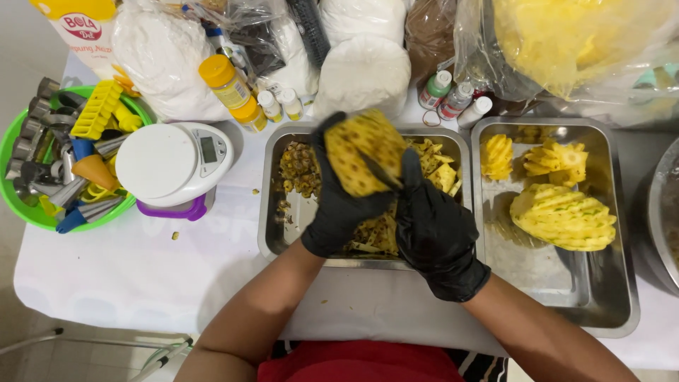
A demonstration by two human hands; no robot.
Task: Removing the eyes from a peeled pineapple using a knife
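We see the left hand [338, 205] gripping a peeled pineapple [363, 151] above the steel tray [270, 212] of scraps, while the right hand [433, 226] presses a knife [380, 172] against it (both hands black-gloved). Left of the tray sits a white kitchen scale [173, 164].

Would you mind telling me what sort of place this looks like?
Probably a home or small food-prep kitchen: a peeled pineapple being trimmed over a steel tray, a digital kitchen scale, and a green bowl of metal moulds.
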